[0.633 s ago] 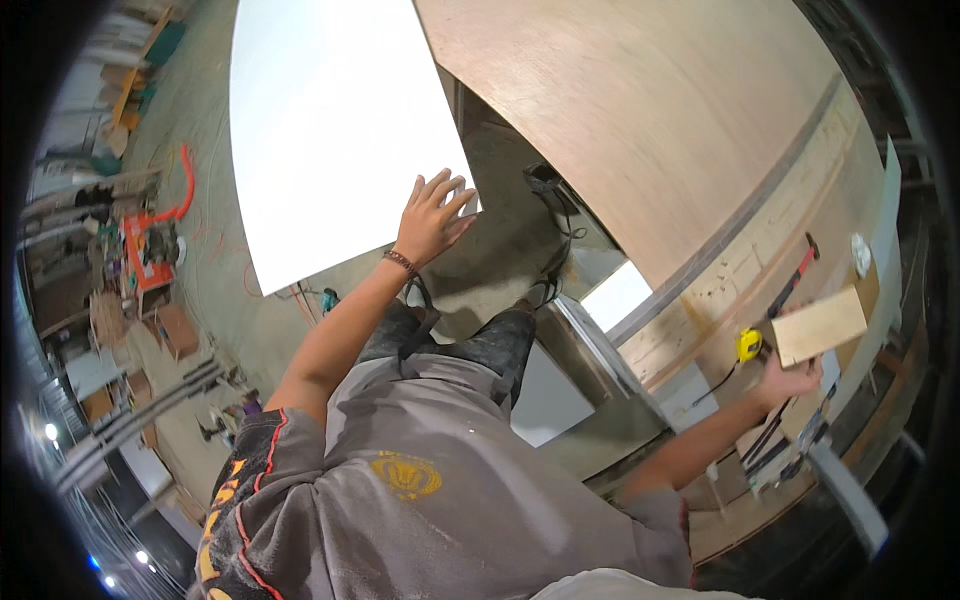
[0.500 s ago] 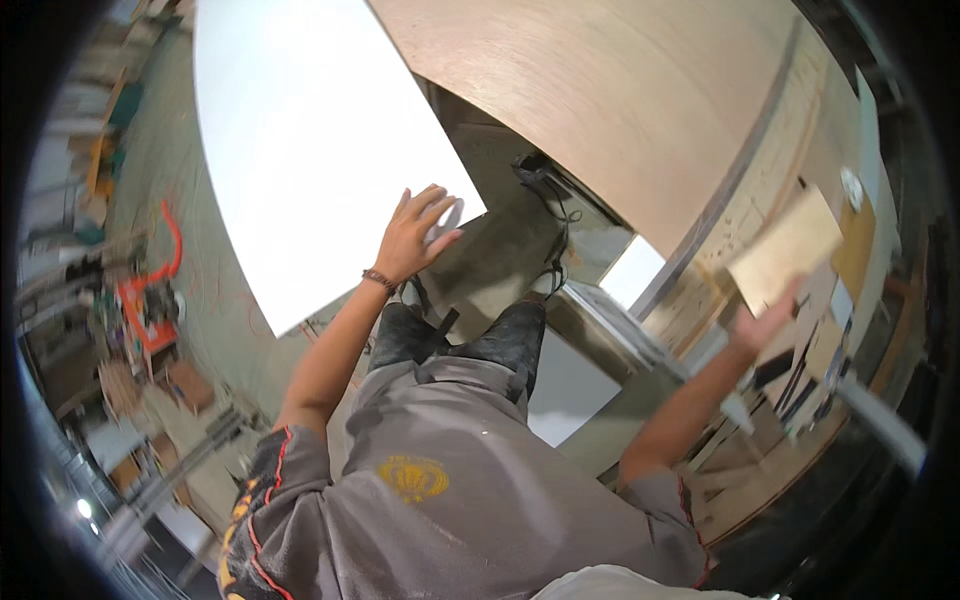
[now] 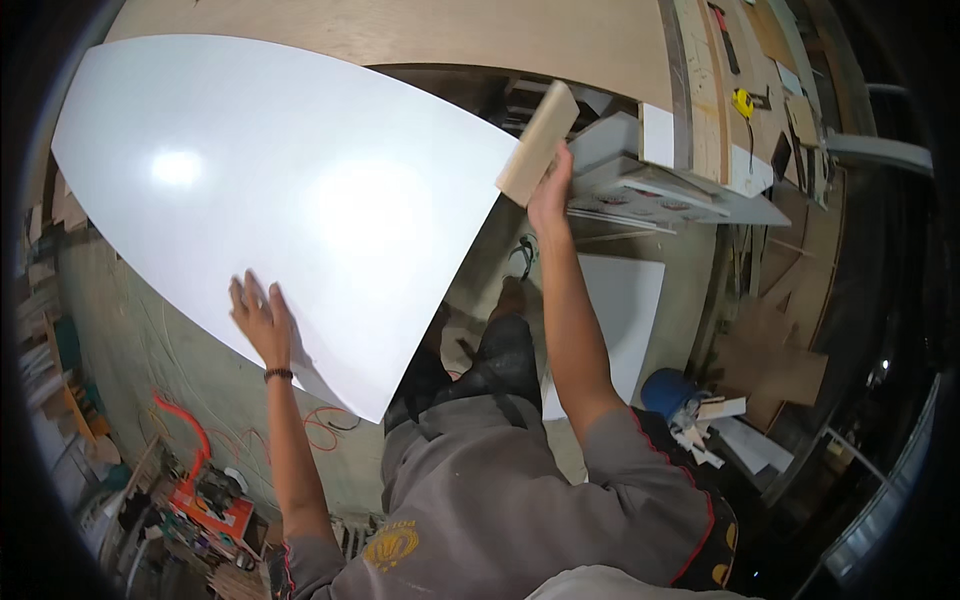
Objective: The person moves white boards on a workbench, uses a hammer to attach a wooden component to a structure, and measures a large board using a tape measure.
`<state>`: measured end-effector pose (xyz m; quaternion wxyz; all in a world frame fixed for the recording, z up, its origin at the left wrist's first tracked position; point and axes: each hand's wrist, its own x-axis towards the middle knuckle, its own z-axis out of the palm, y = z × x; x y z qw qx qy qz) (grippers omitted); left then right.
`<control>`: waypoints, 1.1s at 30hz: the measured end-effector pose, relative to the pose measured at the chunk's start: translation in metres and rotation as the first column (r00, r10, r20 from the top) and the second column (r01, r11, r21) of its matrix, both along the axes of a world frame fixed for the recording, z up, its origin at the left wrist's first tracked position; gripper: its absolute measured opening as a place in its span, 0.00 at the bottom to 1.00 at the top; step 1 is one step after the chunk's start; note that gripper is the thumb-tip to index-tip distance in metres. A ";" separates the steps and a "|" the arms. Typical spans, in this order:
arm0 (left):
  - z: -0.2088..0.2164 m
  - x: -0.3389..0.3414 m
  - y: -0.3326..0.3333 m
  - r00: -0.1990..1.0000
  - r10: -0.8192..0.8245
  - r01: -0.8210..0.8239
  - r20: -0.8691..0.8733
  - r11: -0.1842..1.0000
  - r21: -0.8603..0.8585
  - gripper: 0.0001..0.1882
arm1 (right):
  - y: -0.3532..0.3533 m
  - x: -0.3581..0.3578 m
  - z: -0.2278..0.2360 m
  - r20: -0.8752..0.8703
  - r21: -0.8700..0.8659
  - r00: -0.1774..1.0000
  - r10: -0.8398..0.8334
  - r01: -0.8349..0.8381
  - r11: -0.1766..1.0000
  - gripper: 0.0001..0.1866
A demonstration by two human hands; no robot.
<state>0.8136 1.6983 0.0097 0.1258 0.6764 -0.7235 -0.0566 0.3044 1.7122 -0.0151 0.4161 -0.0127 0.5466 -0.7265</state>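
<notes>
A large glossy white panel point(image 3: 300, 130) stretches across the left and centre, overlapping the edge of the plywood-topped workbench point(image 3: 480, 40). My left hand point(image 3: 263, 325) rests on the panel near its left edge, fingers spread, with a dark beaded bracelet at the wrist. My right hand point(image 3: 551, 190) grips a flat, tan wooden block point(image 3: 538, 145) from its right side. The block is tilted and lies against the panel's far right corner. My fingers hide part of its underside; whether anything is fixed there I cannot tell.
At the bench's right lie a hammer point(image 3: 722, 35) and a yellow tape measure point(image 3: 742, 102). White boards point(image 3: 615, 290) lean or lie below. A blue bucket point(image 3: 670, 392) with offcuts stands right; an orange-red machine point(image 3: 215, 515) with a red hose sits on the floor at left.
My right hand has brought the wooden block from the bench's right side to the panel's corner. My left hand has shifted onto the panel's left side. The view has turned.
</notes>
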 end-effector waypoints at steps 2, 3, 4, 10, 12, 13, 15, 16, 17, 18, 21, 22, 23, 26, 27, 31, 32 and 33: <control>0.000 0.017 0.011 0.993 0.115 -0.116 0.040 0.993 0.012 0.32 | -0.008 -0.008 -0.018 -0.153 0.119 0.988 0.006 0.012 0.993 0.39; 0.000 0.023 0.015 0.991 0.120 -0.121 0.065 0.993 0.013 0.32 | -0.014 0.002 -0.020 -0.222 0.153 0.975 -0.011 0.046 0.987 0.39; -0.001 0.027 0.021 0.988 0.125 -0.127 0.089 0.992 0.014 0.33 | -0.019 0.011 -0.022 -0.290 0.185 0.957 -0.024 0.081 0.979 0.40; 0.001 0.021 0.021 0.977 0.103 -0.111 0.189 0.993 0.033 0.37 | -0.028 0.040 -0.019 -0.005 -0.020 0.993 -0.117 0.117 0.993 0.32; -0.002 0.007 0.019 0.966 0.048 -0.064 0.253 0.996 0.055 0.40 | -0.019 0.041 -0.018 -0.027 -0.057 0.993 -0.119 0.118 0.991 0.32; -0.006 0.002 0.015 0.975 0.008 -0.026 0.222 0.997 0.079 0.43 | -0.011 0.050 -0.023 -0.125 0.014 0.977 -0.172 0.175 0.984 0.29; -0.002 -0.012 0.011 0.974 -0.030 0.009 0.225 0.996 0.093 0.43 | 0.028 0.109 -0.043 -0.131 0.175 0.965 -0.226 0.247 0.953 0.27; -0.002 -0.016 0.012 0.974 -0.034 0.011 0.226 0.995 0.101 0.44 | 0.056 0.152 -0.044 -0.157 0.223 0.973 -0.171 0.203 0.953 0.28; -0.002 -0.018 0.013 0.972 -0.033 0.009 0.233 0.995 0.102 0.44 | 0.085 0.196 -0.041 -0.180 0.268 0.977 -0.115 0.161 0.950 0.30; -0.003 -0.014 0.016 0.971 -0.013 -0.012 0.238 0.994 0.106 0.45 | 0.108 0.237 -0.013 0.002 0.237 0.994 -0.107 0.103 0.966 0.31; -0.001 -0.027 0.012 0.970 -0.015 -0.008 0.241 0.995 0.095 0.45 | 0.127 0.259 -0.023 -0.108 0.303 0.986 -0.130 0.157 0.940 0.32; -0.002 -0.033 0.011 0.971 -0.020 -0.002 0.237 0.996 0.092 0.45 | 0.108 0.233 -0.044 -0.085 0.325 0.981 -0.175 0.193 0.926 0.32; -0.002 -0.027 0.014 0.969 -0.022 -0.003 0.244 0.995 0.099 0.45 | 0.080 0.197 -0.043 0.012 0.167 0.981 -0.196 0.191 0.967 0.32; -0.005 -0.039 0.009 0.975 -0.049 0.027 0.218 0.994 0.103 0.45 | -0.002 0.066 -0.027 0.044 0.030 0.984 -0.172 0.170 0.985 0.27; -0.004 -0.041 0.007 0.978 -0.050 0.030 0.204 0.995 0.099 0.45 | -0.005 0.063 -0.027 -0.017 0.031 0.980 -0.197 0.198 0.980 0.27; -0.001 -0.039 0.011 0.980 -0.027 0.007 0.195 0.995 0.104 0.45 | 0.046 0.146 -0.040 -0.124 0.141 0.972 -0.201 0.218 0.966 0.26; -0.002 -0.037 0.014 0.980 -0.015 -0.006 0.200 0.995 0.102 0.45 | 0.079 0.195 -0.036 -0.151 0.176 0.975 -0.163 0.189 0.966 0.26; -0.003 -0.039 0.012 0.979 -0.018 -0.001 0.202 0.996 0.093 0.45 | 0.119 0.246 -0.043 -0.135 0.271 0.985 -0.109 0.142 0.952 0.32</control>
